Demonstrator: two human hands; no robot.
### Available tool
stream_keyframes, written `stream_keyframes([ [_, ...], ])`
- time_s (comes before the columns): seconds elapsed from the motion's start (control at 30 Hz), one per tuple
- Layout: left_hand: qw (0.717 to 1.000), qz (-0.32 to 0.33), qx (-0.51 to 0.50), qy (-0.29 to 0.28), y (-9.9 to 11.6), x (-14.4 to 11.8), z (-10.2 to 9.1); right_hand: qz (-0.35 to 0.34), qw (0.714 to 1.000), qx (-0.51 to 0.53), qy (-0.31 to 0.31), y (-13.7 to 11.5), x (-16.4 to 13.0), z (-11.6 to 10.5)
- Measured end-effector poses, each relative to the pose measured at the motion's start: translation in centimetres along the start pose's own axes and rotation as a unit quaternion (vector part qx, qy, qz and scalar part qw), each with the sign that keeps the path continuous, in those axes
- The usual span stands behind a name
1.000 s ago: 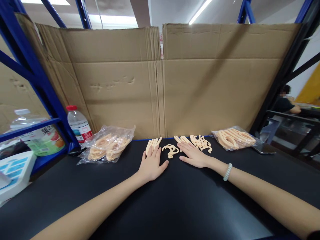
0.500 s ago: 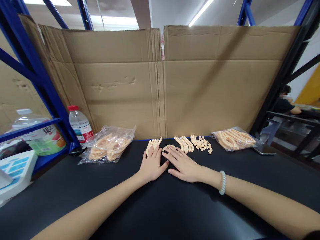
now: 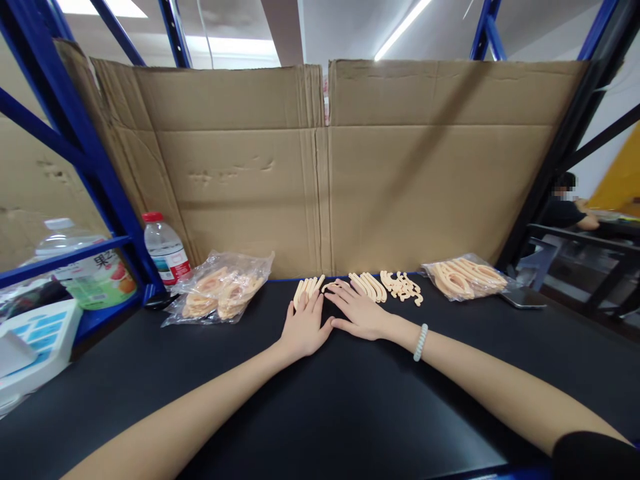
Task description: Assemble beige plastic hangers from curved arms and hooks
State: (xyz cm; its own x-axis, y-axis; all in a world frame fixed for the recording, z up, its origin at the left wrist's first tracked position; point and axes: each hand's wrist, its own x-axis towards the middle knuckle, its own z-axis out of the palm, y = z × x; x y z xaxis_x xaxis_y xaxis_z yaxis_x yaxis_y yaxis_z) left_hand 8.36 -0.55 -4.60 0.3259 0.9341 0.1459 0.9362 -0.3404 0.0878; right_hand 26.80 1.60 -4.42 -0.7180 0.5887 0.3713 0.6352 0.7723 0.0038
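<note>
the right hand (image 3: 361, 313) has slid leftward across the black worktop (image 3: 320, 400) over the last second, off the row of curved strips (image 3: 369, 287) and onto the single curled piece (image 3: 334, 286), which now lies mostly hidden beneath its outstretched fingers near the worktop's far edge; only a bit of its arc peeks out past the fingertips. the hand lies flat and spread, palm down, pressing on the piece rather than pinching it, its thumb touching the thumb of the left hand (image 3: 303, 327). the left hand has kept its place, flat and open with nothing in its grasp, fingertips touching the near ends of the small bundle of straight strips (image 3: 307, 289). judging by this, the curled piece is being covered or drawn toward the middle, not lifted. further right along the far edge lie a cluster of hooked pieces (image 3: 403, 285) and a clear bag of parts (image 3: 465, 277), with a dark phone (image 3: 524, 298) beside it; toward the left sit another clear bag (image 3: 220, 295) and a water bottle (image 3: 165, 249) against the cardboard wall (image 3: 320, 167). nothing stands between the hands and the pieces. a person sits well off at the right.
</note>
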Motion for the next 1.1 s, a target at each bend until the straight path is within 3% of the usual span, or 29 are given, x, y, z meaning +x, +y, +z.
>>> stream_keyframes([
  [0.17, 0.999, 0.005, -0.044, 0.018, -0.4, 0.0, -0.3, -0.024, 0.996, -0.053, 0.070, -1.3, -1.0, -0.6],
  [0.47, 0.994, 0.060, -0.092, 0.026, -3.0, 1.4, -0.2, -0.035, 0.991, -0.068, 0.114, -1.6, -1.4, -0.5],
  [0.7, 0.984, 0.068, -0.137, 0.093, -4.3, 2.3, 0.5, 0.047, 0.983, -0.077, 0.162, -0.4, -1.6, -0.2],
  [0.83, 0.974, 0.084, -0.153, 0.144, -6.0, 1.4, 0.5, 0.111, 0.973, -0.074, 0.191, 0.4, -1.7, 0.0],
  [1.1, 0.967, 0.137, -0.142, 0.160, -8.0, -0.1, 0.1, 0.124, 0.974, -0.070, 0.178, 1.4, -0.8, 0.2],
])
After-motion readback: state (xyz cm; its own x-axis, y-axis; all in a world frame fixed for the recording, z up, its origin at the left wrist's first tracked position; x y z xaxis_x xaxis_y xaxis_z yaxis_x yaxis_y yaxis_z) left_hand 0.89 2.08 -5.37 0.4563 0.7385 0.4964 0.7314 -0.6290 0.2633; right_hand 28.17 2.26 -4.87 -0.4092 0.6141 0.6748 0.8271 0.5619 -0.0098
